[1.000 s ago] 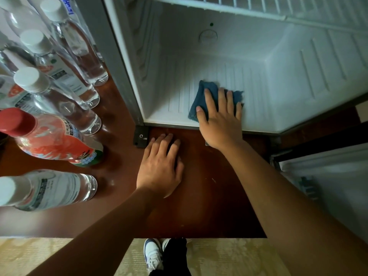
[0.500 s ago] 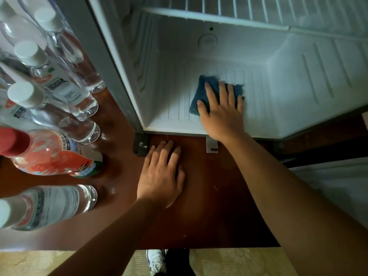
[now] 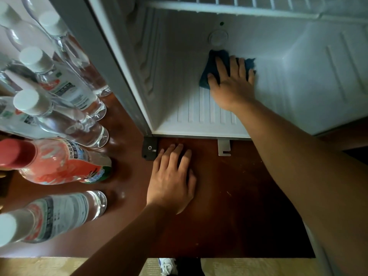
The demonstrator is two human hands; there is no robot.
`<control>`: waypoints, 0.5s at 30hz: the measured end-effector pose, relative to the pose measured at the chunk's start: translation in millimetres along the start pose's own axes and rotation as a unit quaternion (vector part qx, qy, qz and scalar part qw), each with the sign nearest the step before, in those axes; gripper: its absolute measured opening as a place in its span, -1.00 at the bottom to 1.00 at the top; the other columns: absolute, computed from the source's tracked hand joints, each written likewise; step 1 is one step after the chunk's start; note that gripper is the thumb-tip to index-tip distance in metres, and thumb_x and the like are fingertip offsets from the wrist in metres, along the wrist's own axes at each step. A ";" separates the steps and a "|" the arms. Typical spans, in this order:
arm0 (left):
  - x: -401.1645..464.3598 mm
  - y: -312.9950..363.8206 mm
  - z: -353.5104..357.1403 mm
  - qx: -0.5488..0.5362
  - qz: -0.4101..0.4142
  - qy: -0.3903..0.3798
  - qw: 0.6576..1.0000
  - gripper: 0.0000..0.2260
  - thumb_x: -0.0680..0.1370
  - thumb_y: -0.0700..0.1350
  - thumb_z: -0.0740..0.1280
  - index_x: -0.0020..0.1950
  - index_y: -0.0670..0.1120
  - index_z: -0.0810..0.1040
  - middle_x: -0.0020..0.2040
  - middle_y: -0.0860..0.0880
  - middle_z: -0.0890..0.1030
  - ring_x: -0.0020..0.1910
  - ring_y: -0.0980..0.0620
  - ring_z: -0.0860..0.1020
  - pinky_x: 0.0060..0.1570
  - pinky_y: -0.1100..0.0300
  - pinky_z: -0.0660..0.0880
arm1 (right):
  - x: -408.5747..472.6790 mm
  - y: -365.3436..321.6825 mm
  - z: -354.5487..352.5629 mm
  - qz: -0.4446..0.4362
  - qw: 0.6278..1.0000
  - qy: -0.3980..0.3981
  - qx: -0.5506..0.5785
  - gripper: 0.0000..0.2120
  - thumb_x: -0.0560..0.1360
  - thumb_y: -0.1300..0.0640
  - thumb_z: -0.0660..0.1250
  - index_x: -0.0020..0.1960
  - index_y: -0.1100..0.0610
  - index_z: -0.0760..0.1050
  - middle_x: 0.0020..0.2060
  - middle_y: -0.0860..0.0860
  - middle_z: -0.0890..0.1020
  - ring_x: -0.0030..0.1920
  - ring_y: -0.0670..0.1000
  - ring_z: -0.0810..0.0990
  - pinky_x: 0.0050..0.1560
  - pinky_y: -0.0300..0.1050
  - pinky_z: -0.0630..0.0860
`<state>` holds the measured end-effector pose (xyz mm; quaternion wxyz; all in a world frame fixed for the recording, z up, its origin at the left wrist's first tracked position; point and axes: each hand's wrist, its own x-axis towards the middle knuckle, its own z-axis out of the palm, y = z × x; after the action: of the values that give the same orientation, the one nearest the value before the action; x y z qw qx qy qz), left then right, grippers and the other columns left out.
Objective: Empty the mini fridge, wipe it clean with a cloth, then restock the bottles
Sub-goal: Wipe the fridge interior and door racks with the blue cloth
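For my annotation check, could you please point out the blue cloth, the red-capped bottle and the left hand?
blue cloth (image 3: 210, 65): head view, exposed left part.
red-capped bottle (image 3: 59, 162): head view, label.
left hand (image 3: 171, 182): head view, back of hand.

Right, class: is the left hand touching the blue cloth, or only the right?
Apart. The head view shows the left hand flat on the wooden surface outside the fridge, while the right hand alone presses the cloth inside.

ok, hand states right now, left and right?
Left hand: open, flat on the wooden top, holding nothing.
Right hand: open, fingers straight, pressing the cloth on the fridge floor.
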<state>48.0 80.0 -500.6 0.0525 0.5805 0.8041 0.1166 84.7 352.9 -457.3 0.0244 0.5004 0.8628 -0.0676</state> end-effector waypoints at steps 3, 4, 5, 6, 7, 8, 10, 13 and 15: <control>-0.2 -0.1 -0.5 -0.002 0.001 0.002 1.000 -0.56 0.57 0.02 0.15 0.40 -0.11 0.43 0.39 -0.14 0.43 0.45 -0.14 0.31 0.46 -0.06 0.19 | 5.6 1.1 -0.8 -0.007 1.000 0.004 0.001 -0.43 0.63 -0.19 -0.10 0.60 -0.08 -0.10 0.59 0.10 -0.04 0.58 0.15 -0.13 0.53 0.21 -0.18; -0.1 -0.3 -0.4 -0.002 0.001 0.004 1.000 -0.56 0.56 0.02 0.16 0.40 -0.11 0.43 0.39 -0.14 0.44 0.44 -0.13 0.31 0.46 -0.06 0.19 | 6.0 1.4 -0.8 -0.008 1.000 0.006 0.001 -0.43 0.63 -0.19 -0.10 0.60 -0.08 -0.10 0.59 0.10 -0.03 0.58 0.15 -0.12 0.52 0.21 -0.17; -0.2 -0.6 -0.3 -0.001 0.001 0.005 1.000 -0.56 0.56 0.02 0.16 0.40 -0.11 0.43 0.39 -0.14 0.44 0.44 -0.13 0.31 0.45 -0.06 0.19 | 5.4 1.7 -0.9 -0.009 1.000 0.006 0.002 -0.43 0.63 -0.19 -0.10 0.60 -0.08 -0.10 0.59 0.10 -0.03 0.58 0.15 -0.12 0.52 0.21 -0.18; -0.4 -0.5 -0.3 -0.002 0.001 0.006 1.000 -0.56 0.56 0.02 0.16 0.40 -0.10 0.43 0.39 -0.13 0.43 0.44 -0.13 0.30 0.45 -0.06 0.19 | 3.9 2.2 -0.8 -0.008 1.000 0.004 0.003 -0.43 0.63 -0.19 -0.10 0.60 -0.08 -0.10 0.59 0.09 -0.03 0.58 0.14 -0.13 0.52 0.21 -0.18; -0.2 -0.6 -0.3 -0.004 0.001 0.006 1.000 -0.56 0.56 0.02 0.16 0.40 -0.10 0.43 0.39 -0.13 0.43 0.44 -0.13 0.30 0.45 -0.06 0.19 | 2.4 2.6 -0.4 -0.007 1.000 0.003 0.004 -0.43 0.64 -0.19 -0.10 0.60 -0.08 -0.10 0.59 0.09 -0.04 0.58 0.14 -0.13 0.53 0.20 -0.18; 0.1 -0.7 -0.4 -0.006 -0.001 0.006 1.000 -0.56 0.56 0.02 0.16 0.40 -0.10 0.43 0.39 -0.13 0.43 0.44 -0.13 0.30 0.45 -0.07 0.20 | 0.7 2.4 0.1 -0.007 1.000 0.004 0.004 -0.43 0.64 -0.19 -0.11 0.60 -0.08 -0.10 0.59 0.08 -0.04 0.58 0.13 -0.13 0.53 0.20 -0.19; 0.7 -1.1 -0.1 -0.008 -0.003 0.007 1.000 -0.56 0.56 0.03 0.16 0.40 -0.10 0.43 0.39 -0.13 0.43 0.44 -0.13 0.30 0.45 -0.07 0.21 | -7.4 1.3 1.3 -0.011 1.000 0.009 0.005 -0.44 0.64 -0.20 -0.12 0.60 -0.09 -0.09 0.59 0.07 -0.02 0.58 0.12 -0.12 0.53 0.20 -0.18; 0.1 -0.6 -0.2 -0.007 -0.003 0.008 1.000 -0.56 0.55 0.02 0.18 0.40 -0.10 0.42 0.39 -0.13 0.43 0.43 -0.12 0.29 0.44 -0.05 0.19 | -37.8 3.3 5.8 -0.020 0.999 0.025 0.007 -0.44 0.64 -0.20 -0.13 0.60 -0.08 -0.06 0.59 0.07 0.01 0.58 0.12 -0.09 0.53 0.21 -0.16; 0.4 -0.4 -0.7 -0.006 -0.005 0.005 1.000 -0.56 0.55 0.02 0.18 0.40 -0.10 0.42 0.40 -0.13 0.42 0.43 -0.12 0.28 0.44 -0.05 0.19 | -66.3 4.8 11.4 -0.023 0.999 0.032 0.007 -0.43 0.64 -0.21 -0.15 0.60 -0.07 -0.06 0.59 0.07 0.01 0.58 0.13 -0.09 0.54 0.20 -0.16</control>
<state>47.3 80.1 -500.0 0.0522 0.5752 0.8069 0.1243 121.5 296.5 -461.7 -0.0078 0.4823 0.8741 -0.0580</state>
